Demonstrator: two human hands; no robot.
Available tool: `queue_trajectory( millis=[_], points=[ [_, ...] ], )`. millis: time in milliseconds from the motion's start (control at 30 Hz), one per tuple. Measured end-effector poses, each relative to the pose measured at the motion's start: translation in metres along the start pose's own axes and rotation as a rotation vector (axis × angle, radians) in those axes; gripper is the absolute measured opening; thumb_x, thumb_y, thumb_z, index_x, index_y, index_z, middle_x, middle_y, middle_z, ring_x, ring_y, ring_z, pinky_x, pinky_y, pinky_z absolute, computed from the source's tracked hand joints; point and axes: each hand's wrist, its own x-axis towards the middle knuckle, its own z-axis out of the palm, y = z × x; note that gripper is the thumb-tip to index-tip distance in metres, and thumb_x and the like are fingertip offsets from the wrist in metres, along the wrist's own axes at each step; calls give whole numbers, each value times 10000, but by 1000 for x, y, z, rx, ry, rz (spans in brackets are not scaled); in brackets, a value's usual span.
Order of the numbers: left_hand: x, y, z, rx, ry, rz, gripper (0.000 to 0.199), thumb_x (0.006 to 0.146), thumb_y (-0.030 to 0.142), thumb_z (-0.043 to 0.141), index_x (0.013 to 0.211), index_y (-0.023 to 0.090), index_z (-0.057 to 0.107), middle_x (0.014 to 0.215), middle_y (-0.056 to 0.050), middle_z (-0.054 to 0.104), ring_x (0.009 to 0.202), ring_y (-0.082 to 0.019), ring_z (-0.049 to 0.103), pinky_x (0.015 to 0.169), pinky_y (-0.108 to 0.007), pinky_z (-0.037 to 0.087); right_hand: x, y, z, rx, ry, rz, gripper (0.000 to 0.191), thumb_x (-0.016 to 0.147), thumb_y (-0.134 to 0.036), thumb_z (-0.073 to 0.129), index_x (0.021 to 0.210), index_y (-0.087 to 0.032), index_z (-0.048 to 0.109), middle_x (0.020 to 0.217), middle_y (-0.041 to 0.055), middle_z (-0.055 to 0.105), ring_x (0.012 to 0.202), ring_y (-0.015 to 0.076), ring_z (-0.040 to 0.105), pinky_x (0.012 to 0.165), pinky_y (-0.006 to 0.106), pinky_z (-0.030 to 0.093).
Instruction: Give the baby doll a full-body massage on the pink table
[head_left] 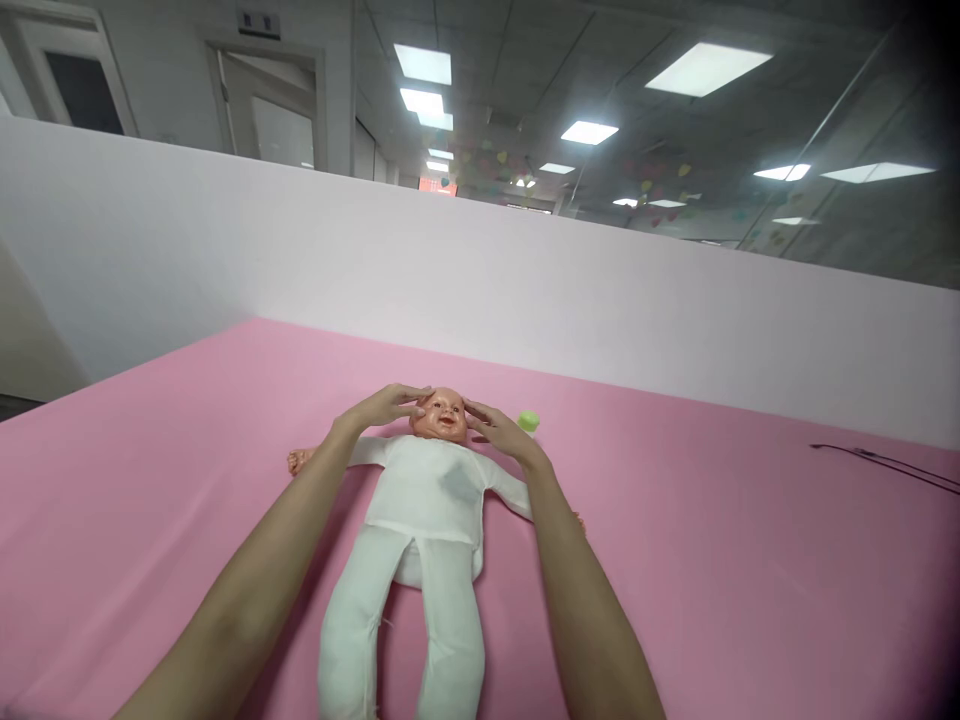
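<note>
A baby doll (427,485) with a white cloth body lies on its back, arms spread, on a pink covered surface (675,520). My left hand (386,404) rests against the side of the doll's head at picture left, fingers stretched out towards the forehead and cheek. On the opposite side of the head, my right hand (501,430) has its fingers extended along the temple and cheek. Both hands are open and touch the head without wrapping round it. My right forearm partly hides one of the doll's hands. A dark greyish patch shows on the doll's chest.
Just beyond my right hand sits a small light-green object (529,420), its kind unclear. A thin black cable (885,460) lies at the far right. Behind the pink surface runs a low white partition (480,270), with doors and ceiling lights beyond.
</note>
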Motion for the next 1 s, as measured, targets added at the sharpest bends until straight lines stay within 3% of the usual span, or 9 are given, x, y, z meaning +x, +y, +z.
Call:
queue_trajectory(
  millis=[133,267,367,467,567,700,767,867,1000],
  points=[
    [-2,14,-5,15,42,-35,564,941,587,607,1342,209,725,1457,-106,641,1328,-330,620,1099,-414,492,-8,-26,-10,-236,126,8,442,946,-521,690,1321,-292,734,1443,78,660,1329,352,610,1168,566,441],
    [-3,37,-12,125,148,-28,561,962,552,598,1401,213,684,1453,-114,651,1291,-322,646,1045,-384,510,-29,-67,-15,-248,232,-61,496,953,-522,678,1400,-308,672,1495,73,618,1298,323,632,1133,511,479],
    [-11,54,-10,227,191,-43,564,981,570,573,1424,232,662,1388,-104,700,1213,-304,683,996,-378,517,-45,-77,-9,-240,255,-62,454,965,-508,654,1367,-300,689,1402,84,683,1244,304,663,1084,481,517],
    [-27,54,5,429,242,-135,491,1007,532,549,1363,225,695,1249,-110,764,1157,-302,692,954,-379,510,-58,-58,0,-327,224,59,410,957,-446,655,1322,-268,714,1304,106,731,1191,308,686,1033,477,540],
    [-51,37,26,577,285,-184,418,1058,442,453,1260,200,726,1214,-129,765,1124,-310,688,905,-387,508,-67,-23,12,-417,270,110,369,977,-364,590,1270,-190,730,1286,139,734,1158,300,698,1015,450,538],
    [-77,6,52,462,285,-62,509,1107,400,256,1145,193,718,1164,-118,767,1056,-269,703,908,-369,507,-71,11,43,-456,433,43,433,1027,-396,484,1319,-146,683,1383,168,680,1251,298,653,1075,428,489],
    [-81,-8,60,421,238,33,507,1107,393,236,1208,180,685,1233,-120,750,1124,-256,688,1005,-378,479,-72,18,60,-487,404,-25,469,1055,-455,429,1358,-169,643,1400,150,671,1290,290,625,1090,413,468],
    [-82,-26,63,525,190,49,487,1095,396,286,1350,150,619,1368,-154,692,1262,-279,632,1118,-432,404,-73,22,76,-611,320,-49,478,1100,-456,299,1326,-190,627,1313,126,708,1217,271,648,1043,385,467],
    [-90,-37,55,783,209,-101,505,1078,455,367,1372,134,622,1423,-211,642,1308,-364,583,1125,-523,357,-81,25,71,-900,282,148,497,1111,-467,283,1186,-150,659,1187,170,730,1121,305,662,985,396,450]
  ],
)
